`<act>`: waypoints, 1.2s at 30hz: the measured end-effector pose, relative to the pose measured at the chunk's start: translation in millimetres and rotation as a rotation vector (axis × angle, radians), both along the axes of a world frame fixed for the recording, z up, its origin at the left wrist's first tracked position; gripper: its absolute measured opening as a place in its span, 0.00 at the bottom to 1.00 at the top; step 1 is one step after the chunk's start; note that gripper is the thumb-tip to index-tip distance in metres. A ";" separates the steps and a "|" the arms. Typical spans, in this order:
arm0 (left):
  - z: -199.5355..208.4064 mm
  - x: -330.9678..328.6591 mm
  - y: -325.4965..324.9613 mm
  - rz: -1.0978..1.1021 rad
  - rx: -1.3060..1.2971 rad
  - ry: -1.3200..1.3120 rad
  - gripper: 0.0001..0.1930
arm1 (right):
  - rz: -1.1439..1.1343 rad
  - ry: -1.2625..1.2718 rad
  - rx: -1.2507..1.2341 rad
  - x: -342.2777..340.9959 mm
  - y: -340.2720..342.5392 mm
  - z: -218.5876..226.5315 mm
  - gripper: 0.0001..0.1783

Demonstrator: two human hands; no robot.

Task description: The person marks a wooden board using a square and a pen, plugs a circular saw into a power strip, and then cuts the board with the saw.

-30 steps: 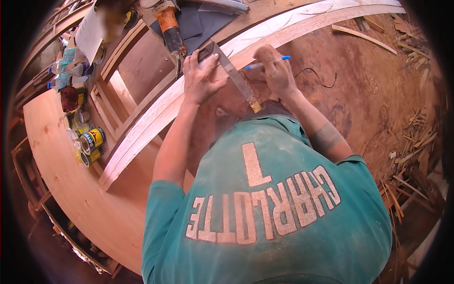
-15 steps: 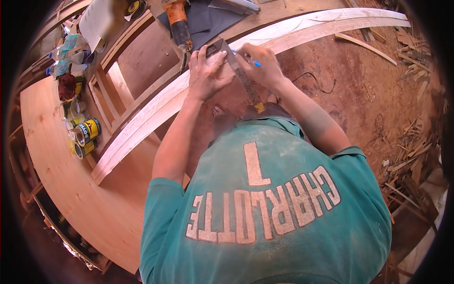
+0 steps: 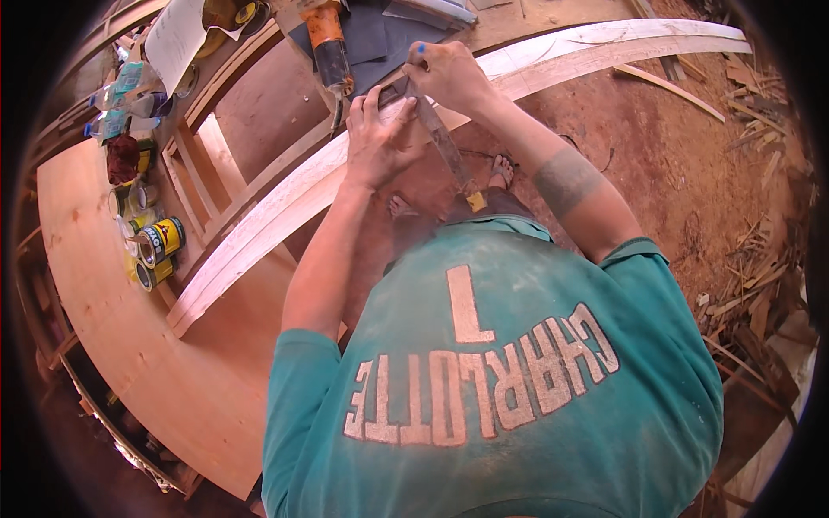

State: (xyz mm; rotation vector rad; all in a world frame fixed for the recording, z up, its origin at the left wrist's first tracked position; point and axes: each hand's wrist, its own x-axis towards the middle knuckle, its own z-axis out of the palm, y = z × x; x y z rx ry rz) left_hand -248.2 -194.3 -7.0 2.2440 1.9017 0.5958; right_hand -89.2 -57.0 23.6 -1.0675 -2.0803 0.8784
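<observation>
Head view, from above: a person in a green shirt works at a long, pale, curved board that arcs from lower left to upper right. The left hand lies over the board, its grip closed about the corner of a metal square, whose long blade slants across the board's near edge toward the waist and ends in a yellow patch. The right hand, just beyond that corner, has its grip clenched on a pen, of which only a blue end shows; whether its point touches the board cannot be told. Beyond the hands, an orange-and-black power tool and dark sheets rest on a wooden desk; paint cans stand at left; wood offcuts litter the floor at right.
</observation>
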 end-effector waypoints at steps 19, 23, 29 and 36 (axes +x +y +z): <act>7.0 -3.2 -2.3 -0.001 0.078 -0.039 0.41 | -0.057 0.032 -0.882 82.9 -112.6 -6.5 0.14; 13.8 -5.3 -1.8 0.019 0.098 -0.047 0.42 | -0.025 0.099 -0.663 76.2 -119.1 -1.0 0.11; 50.0 -52.0 -15.6 -0.033 0.205 -0.093 0.43 | -0.091 0.141 -0.617 44.2 -133.4 23.3 0.11; 51.1 -140.9 -97.3 -0.011 0.000 -0.025 0.38 | 0.014 0.116 -0.702 -42.2 -209.7 3.3 0.11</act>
